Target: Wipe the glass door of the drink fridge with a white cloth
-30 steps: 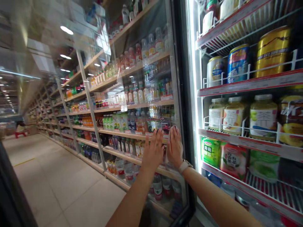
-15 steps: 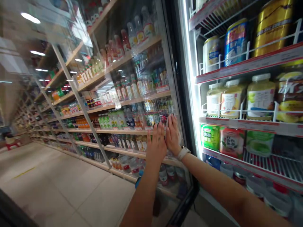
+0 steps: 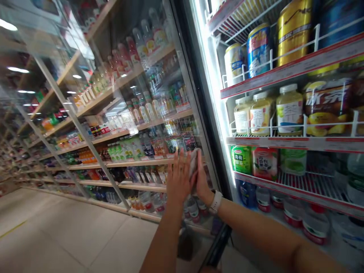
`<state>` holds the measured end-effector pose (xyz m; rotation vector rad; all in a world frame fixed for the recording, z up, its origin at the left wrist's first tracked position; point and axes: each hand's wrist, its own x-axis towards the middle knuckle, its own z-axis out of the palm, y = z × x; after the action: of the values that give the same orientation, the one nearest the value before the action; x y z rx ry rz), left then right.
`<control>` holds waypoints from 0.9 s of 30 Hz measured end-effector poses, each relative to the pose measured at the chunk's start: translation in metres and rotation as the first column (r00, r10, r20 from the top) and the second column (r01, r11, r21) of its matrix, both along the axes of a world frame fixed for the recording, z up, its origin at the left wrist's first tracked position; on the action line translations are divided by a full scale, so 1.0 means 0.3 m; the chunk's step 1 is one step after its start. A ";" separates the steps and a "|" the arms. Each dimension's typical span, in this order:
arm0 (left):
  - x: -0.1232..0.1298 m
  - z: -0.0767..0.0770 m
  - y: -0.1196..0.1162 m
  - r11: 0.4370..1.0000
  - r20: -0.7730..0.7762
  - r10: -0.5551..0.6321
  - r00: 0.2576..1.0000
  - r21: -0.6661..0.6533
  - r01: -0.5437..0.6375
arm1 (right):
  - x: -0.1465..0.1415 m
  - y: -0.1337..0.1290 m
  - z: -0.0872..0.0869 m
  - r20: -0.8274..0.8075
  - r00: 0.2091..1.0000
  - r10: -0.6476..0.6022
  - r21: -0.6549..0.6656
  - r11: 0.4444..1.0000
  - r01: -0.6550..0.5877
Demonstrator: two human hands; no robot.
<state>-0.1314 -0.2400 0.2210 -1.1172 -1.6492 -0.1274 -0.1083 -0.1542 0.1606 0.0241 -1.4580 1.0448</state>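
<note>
head view shows pale floor (image 3: 57, 231), bottle-lined shelves (image 3: 136, 163), hands (image 3: 179, 176) at a glass door (image 3: 190, 94).

"What's hidden of the pale grey cloth (image 3: 193, 162) at centre?"
"Whatever lies beneath the bare right hand (image 3: 203, 182)."
"Anything cut off?"
"The large blue cylindrical can (image 3: 342, 28), upper right. Multicoloured goods (image 3: 21, 153), far left, blur."

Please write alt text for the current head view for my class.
A person's left hand and right hand are side by side at a glass door, what looks like a pale cloth showing between them. At right, lit shelves hold bottles and cans.
</note>
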 end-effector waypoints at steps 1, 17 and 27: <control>0.001 0.001 -0.004 1.000 -0.016 -0.011 1.000 0.003 0.011 | 0.011 -0.009 0.024 -0.011 0.999 0.031 -0.006 0.999 -0.031; 0.003 0.019 -0.063 0.993 -0.188 -0.034 0.982 -0.115 0.013 | -0.096 0.274 0.077 -0.034 0.903 -0.429 0.422 0.813 0.401; 0.019 0.084 0.064 0.998 -0.081 0.008 0.997 0.068 -0.003 | -0.088 0.267 0.066 -0.020 0.898 -0.439 0.404 0.818 0.409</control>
<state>-0.1255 -0.2208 0.2461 -1.0533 -1.5647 -0.1321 -0.1346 -0.0740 0.1805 -0.0484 -1.6296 0.3740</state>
